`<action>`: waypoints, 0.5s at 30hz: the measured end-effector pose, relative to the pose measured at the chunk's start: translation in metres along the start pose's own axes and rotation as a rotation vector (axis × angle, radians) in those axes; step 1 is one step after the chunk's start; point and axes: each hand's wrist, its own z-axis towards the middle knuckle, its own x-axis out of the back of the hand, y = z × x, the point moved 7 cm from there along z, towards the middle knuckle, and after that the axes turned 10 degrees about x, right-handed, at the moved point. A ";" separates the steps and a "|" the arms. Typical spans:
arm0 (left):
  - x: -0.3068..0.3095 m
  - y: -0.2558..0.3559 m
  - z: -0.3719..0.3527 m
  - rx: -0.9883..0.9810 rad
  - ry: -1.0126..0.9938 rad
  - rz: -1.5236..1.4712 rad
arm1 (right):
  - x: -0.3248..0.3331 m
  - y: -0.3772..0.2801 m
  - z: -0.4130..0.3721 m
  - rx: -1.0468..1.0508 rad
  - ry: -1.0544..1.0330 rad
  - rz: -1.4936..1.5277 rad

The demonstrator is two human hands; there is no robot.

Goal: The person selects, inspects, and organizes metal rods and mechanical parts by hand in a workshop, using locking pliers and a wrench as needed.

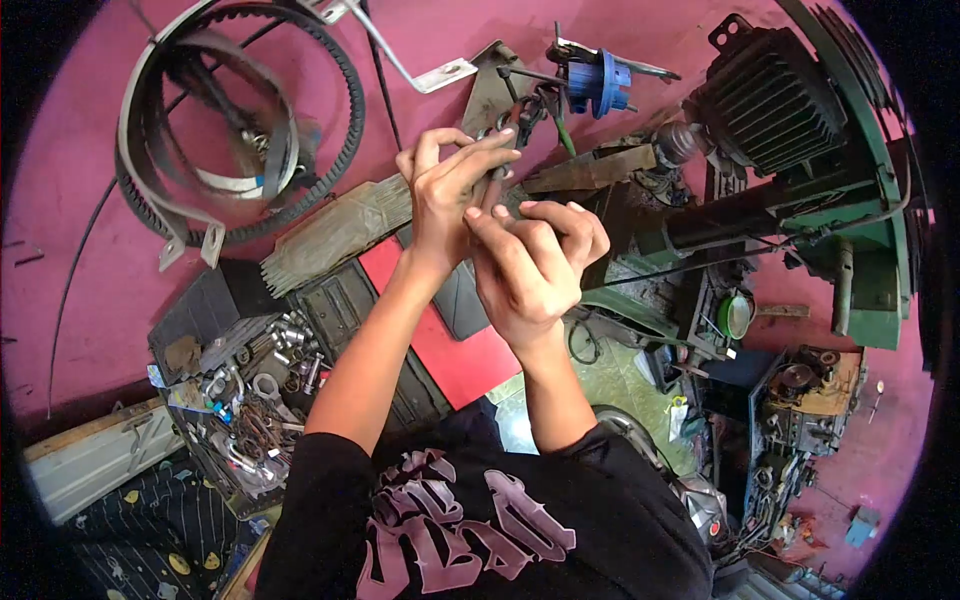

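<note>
Both hands are raised close together in the middle of the view, in front of tools hanging on the pink wall. My left hand [445,195] has its fingers bent around a small dark, narrow piece [487,188] that I cannot identify. Just right of it, my right hand [535,265] has curled fingers, with thumb and fingertips near the lower end of that piece; whether they grip it is unclear. Behind the hands hangs a tapered metal plate [485,88]. Below them, a dark flat case [462,305] lies on a red box [465,360].
Belts [350,120] hang at upper left. A blue part [598,84] is on the wall. At upper right stands a green machine with a dark motor [775,100]. A tray of metal tools [265,400] sits lower left, and a cluttered bench [815,400] lower right.
</note>
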 end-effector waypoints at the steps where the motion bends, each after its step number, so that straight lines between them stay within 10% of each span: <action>1: -0.004 -0.002 0.004 -0.001 -0.006 0.000 | -0.003 0.005 0.000 0.003 0.013 -0.001; 15: -0.031 -0.041 0.045 0.037 -0.141 0.044 | -0.059 0.038 0.026 -0.067 0.147 -0.016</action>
